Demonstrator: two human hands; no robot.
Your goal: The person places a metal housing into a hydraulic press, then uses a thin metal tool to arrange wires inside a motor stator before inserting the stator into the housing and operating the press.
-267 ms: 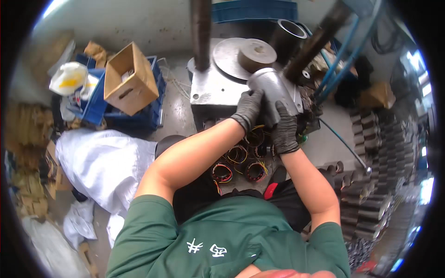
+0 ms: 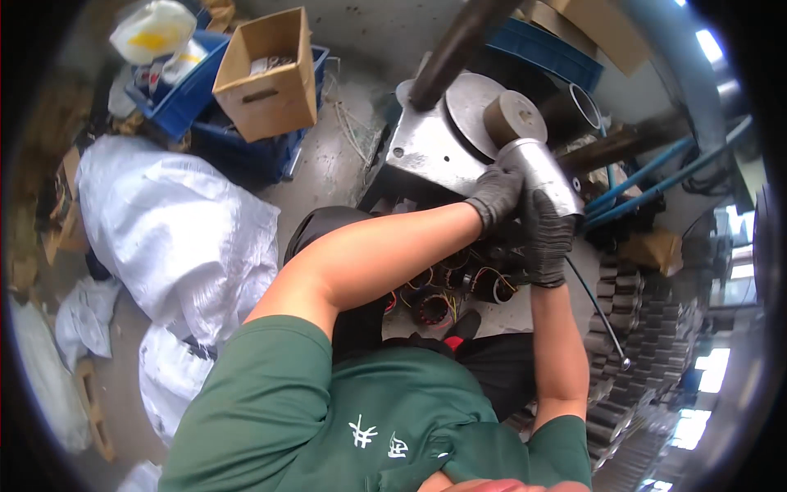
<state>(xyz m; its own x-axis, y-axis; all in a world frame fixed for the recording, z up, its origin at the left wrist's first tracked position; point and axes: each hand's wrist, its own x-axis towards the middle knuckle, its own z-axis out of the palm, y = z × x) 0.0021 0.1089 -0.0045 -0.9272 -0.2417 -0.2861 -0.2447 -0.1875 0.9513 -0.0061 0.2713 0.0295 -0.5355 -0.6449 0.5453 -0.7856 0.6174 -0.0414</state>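
Cluttered workshop floor surrounds a steel press base (image 2: 426,152). Both gloved hands clamp a silvery metal cylinder (image 2: 545,172) (probably a motor housing, though the fisheye blurs it): the left hand (image 2: 494,195) wraps its near end, the right hand (image 2: 547,238) closes on it from below. Just beyond the grip sits a tan round die (image 2: 514,117); below it lie wound stators (image 2: 434,307). Judging by the tilt, the cylinder could slip onto those stators if either glove loosens. Both forearms reach up, elbows bent.

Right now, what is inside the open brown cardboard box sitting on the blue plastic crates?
The open brown cardboard box on the blue plastic crates shows a few pale, flat items lying near its top edge. Its front wall hides the bottom, and what those items are cannot be told.
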